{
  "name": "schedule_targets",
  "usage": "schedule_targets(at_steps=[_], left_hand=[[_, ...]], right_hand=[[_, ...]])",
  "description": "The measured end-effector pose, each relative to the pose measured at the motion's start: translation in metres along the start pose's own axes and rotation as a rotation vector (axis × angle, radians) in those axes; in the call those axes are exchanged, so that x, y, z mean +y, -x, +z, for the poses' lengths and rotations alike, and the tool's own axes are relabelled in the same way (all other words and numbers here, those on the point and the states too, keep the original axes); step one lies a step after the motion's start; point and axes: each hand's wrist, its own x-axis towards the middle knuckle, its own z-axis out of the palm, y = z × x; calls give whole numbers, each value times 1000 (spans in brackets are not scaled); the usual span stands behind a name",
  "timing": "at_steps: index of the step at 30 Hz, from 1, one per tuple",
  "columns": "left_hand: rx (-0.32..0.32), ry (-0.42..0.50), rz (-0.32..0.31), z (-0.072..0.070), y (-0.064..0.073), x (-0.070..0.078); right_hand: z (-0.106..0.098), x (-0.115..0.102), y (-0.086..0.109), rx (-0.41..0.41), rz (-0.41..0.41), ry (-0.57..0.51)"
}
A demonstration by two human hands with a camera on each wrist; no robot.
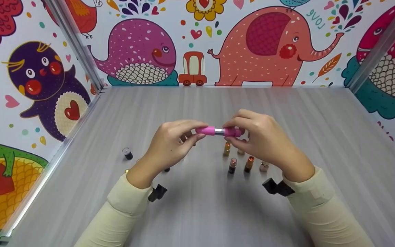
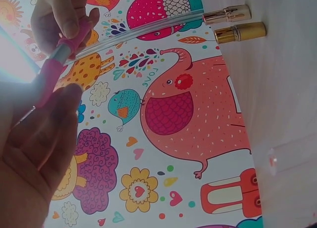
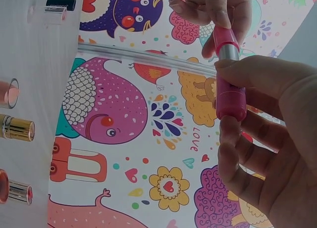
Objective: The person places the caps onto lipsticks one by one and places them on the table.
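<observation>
Pink lipstick (image 1: 219, 131) is hanging nearly level above the middle of the table (image 1: 190, 206). The left hand (image 1: 175, 139) is pinching its left end, and the right hand (image 1: 261, 132) is pinching its right end, fingers clamping on both sides. I think both hands should be holding the ends in one line, moving straight and gently. Its pink parts are looking smooth and glossy, a silver band (image 3: 228, 52) shining between. Far behind, a colourful wall (image 1: 231, 51) is standing.
</observation>
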Motion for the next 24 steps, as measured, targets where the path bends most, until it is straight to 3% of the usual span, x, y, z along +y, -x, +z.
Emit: schedule_targets(at_steps=[24], left_hand=[[-52, -37, -4, 3, 0, 1]], right_hand=[[2, -4, 0, -32, 19, -10]])
